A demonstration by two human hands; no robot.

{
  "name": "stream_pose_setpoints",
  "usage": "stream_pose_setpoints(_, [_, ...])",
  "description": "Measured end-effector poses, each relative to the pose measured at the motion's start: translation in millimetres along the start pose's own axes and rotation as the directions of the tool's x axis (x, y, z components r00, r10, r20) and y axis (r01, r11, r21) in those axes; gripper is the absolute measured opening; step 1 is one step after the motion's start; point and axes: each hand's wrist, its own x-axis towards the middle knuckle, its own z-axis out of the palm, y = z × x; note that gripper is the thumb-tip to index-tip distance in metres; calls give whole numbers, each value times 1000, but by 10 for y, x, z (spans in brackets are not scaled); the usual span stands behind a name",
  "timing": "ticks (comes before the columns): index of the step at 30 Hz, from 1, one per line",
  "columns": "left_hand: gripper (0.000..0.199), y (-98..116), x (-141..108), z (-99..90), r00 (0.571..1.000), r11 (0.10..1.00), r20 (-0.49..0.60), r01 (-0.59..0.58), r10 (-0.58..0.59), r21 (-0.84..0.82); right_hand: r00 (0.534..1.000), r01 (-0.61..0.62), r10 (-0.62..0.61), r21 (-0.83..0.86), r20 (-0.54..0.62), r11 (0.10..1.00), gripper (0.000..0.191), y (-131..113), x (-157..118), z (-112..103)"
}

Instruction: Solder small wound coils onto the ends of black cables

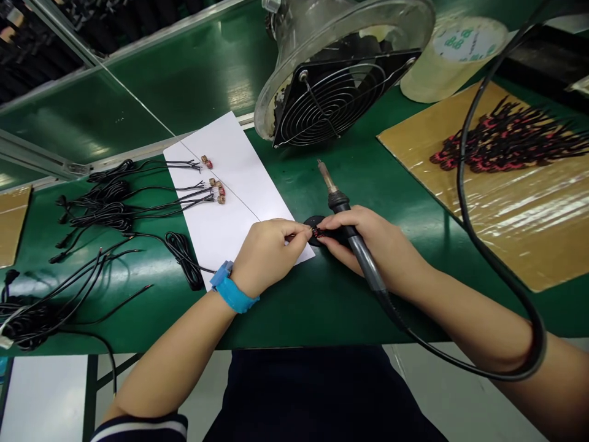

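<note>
Indoors, green worktop (271,319), hands (270,253), pale floor (435,393)

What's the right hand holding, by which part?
Right hand: black, metal-tipped soldering iron, by its handle; small red and black piece, exact part unclear.

There are two bare hands (264,255) (393,245), one black-handled soldering iron (368,264) and one blue wristband (232,288). Two flat brown boards (519,227) (13,221), one black wire-grilled fan (326,104) and one translucent tape roll (442,70) show.

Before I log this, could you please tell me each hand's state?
Left hand: closed in a pinch; contents can't be told.
Right hand: closed, holding the soldering iron.
</note>
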Motion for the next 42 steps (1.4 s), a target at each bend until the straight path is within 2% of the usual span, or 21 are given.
stream_pose_setpoints(7, [21, -29, -9, -27, 1000, 996, 21, 16, -15, -82, 998, 49, -51, -42, -47, 998, 19, 21, -4, 46])
stream_pose_setpoints(12, [24, -11, -14, -25, 998, 989, 32, 65, -62, -132, 998, 61, -63, -55, -32, 997, 18, -17, -22, 19])
stream_pose_setpoints(16, [20, 5, -16, -13, 997, 987, 21, 82, -80, -141, 985, 99, -108, -73, -136, 992, 22, -131, -41, -23])
stream_pose_setpoints(18, [19, 7, -12, -18, 997, 988, 41, 76, -71, -134, 981, 113, -125, -88, -146, 990, 19, -184, -37, -26])
stream_pose_setpoints(23, [18, 1, -4, -32, 996, 989, 68, 64, -56, -132, 980, 144, -163, -160, -113, 977, 14, -197, -14, -8])
stream_pose_setpoints(28, [19, -10, -17, -2, 999, 990, 29, 42, -38, -132, 987, 158, -158, -351, 27, 923, 13, -175, 13, -56])
stream_pose_setpoints(32, [20, -6, -27, 38, 999, 991, -25, 32, -35, -128, 971, 225, -235, -455, 34, 862, 19, -240, 18, -99])
stream_pose_setpoints(35, [18, -5, -33, 69, 998, 992, -55, 16, -23, -124, 980, 181, -199, -427, 1, 886, 17, -286, -15, -104])
stream_pose_setpoints(39, [17, -20, -45, 108, 996, 994, -87, -34, 25, -108, 974, 116, -172, -326, -148, 938, 17, -281, -64, -69])
stream_pose_setpoints(42, [16, -40, -52, 126, 994, 993, -101, -62, 52, -97, 964, 121, -178, -272, -198, 955, 18, -254, -67, -26])
